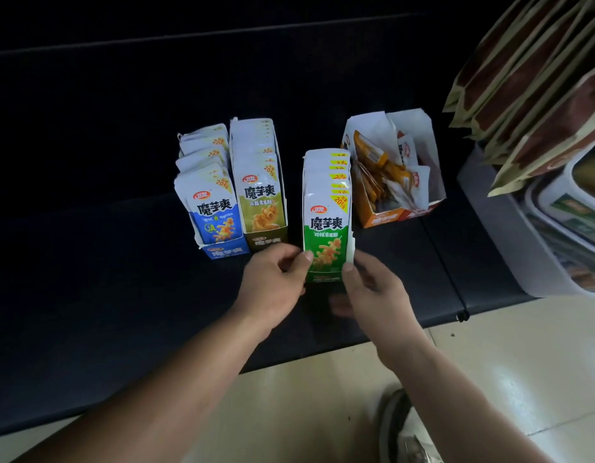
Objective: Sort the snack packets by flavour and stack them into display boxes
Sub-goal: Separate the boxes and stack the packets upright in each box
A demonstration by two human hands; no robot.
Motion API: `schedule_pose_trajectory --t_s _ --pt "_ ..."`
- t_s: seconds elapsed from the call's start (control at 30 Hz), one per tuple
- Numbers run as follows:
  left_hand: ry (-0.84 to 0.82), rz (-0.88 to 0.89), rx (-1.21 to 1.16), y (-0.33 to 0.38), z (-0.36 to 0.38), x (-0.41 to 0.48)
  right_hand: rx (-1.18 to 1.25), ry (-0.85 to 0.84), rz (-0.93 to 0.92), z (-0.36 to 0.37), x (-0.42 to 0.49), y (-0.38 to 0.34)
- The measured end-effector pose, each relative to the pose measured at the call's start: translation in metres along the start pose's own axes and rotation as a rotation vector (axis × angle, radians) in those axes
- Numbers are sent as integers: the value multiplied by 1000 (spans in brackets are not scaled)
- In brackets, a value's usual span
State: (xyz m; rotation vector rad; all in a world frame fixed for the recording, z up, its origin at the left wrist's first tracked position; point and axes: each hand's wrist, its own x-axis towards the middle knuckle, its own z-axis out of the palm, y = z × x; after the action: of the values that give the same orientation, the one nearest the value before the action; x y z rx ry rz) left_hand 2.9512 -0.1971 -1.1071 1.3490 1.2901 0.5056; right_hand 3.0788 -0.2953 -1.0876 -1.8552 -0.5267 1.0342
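Four display boxes stand on a black shelf. The green box is full of upright green packets, and both my hands hold its front end. My left hand grips its left front corner with the thumb on the front. My right hand grips the right front corner. Further left stand a blue box and an olive-brown box, each filled with matching packets. An orange box at the back right holds orange and white packets lying loosely at mixed angles.
Brown snack bags hang at the upper right above a white bin with packaged goods. The shelf's front edge runs diagonally above a beige tiled floor. A shoe shows at the bottom.
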Motion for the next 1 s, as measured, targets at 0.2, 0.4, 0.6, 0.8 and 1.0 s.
schedule_pose_trajectory --t_s 0.2,0.4,0.6,0.8,1.0 --pt "9 -62 -86 8 -15 6 96 -42 -3 22 38 -14" --pt "54 -28 -141 10 -23 9 -46 -52 -39 36 69 -36" --pt "15 -14 -128 9 -25 5 38 -80 -16 36 75 -39" --pt "-31 26 -37 11 -30 4 69 121 -95 -3 51 -20" --pt "-292 86 193 23 -19 11 -341 144 -273 -32 64 -16"
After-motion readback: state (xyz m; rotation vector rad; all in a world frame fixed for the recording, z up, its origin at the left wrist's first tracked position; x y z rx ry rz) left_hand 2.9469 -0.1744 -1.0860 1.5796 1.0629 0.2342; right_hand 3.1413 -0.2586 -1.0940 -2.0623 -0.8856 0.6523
